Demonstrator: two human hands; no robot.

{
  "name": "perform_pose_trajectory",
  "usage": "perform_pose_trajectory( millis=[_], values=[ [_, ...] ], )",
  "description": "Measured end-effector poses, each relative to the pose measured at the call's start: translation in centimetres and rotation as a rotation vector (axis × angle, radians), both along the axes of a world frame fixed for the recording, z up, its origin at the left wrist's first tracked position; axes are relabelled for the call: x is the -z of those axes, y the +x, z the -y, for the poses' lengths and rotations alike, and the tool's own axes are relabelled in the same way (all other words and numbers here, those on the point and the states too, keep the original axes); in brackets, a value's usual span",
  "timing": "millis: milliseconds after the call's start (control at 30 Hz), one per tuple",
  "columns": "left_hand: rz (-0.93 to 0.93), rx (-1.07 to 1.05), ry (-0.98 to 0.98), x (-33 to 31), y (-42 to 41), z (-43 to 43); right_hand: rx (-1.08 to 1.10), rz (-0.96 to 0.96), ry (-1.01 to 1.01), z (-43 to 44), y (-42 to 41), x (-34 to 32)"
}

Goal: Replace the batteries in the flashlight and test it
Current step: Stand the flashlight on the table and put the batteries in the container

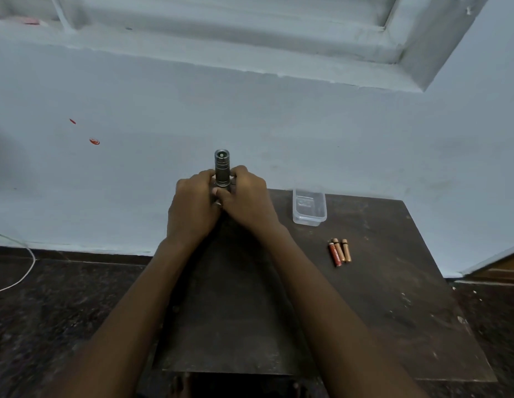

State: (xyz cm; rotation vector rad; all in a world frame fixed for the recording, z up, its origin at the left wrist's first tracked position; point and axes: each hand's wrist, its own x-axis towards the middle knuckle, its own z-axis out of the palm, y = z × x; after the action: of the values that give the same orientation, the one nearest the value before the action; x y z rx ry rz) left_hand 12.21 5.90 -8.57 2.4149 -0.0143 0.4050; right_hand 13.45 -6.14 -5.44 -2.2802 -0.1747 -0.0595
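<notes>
the flashlight is clamped upright by both hands, left hand and right hand, fingers wrapped round its body, probably for testing; three aaa batteries are left aside on the table.

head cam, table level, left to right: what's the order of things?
left hand → flashlight → right hand → clear plastic container → three batteries lying side by side on the dark table. Both hands are closed around the flashlight's body.
</notes>
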Motion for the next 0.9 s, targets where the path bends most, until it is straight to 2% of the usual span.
perform_pose_trajectory(
  millis=[133, 233, 333, 433, 600, 900],
  values=[
    [0.103, -0.087, 0.023, -0.5, -5.5, 2.0, 0.081, 0.067, -0.079, 4.2, -3.5, -0.7],
    [0.182, 0.112, 0.003, -0.4, -8.8, 5.2, 0.183, 0.07, -0.107, 9.4, -6.7, -1.3],
    [0.111, 0.332, -0.025, -0.3, -9.5, 8.9, 0.317, 0.025, -0.174, 14.4, -8.7, -1.8],
    [0.036, 0.437, -0.009, -0.3, -9.3, 12.2, 0.426, -0.042, -0.247, 17.8, -9.3, -1.3],
    [0.044, 0.501, 0.128, 0.8, -8.3, 15.1, 0.339, -0.185, -0.396, 18.9, -9.5, -0.4],
    [0.106, 0.55, 0.35, 1.1, -6.7, 14.0, 0.229, -0.21, -0.45, 18.7, -9.0, -0.5]
  ],
)
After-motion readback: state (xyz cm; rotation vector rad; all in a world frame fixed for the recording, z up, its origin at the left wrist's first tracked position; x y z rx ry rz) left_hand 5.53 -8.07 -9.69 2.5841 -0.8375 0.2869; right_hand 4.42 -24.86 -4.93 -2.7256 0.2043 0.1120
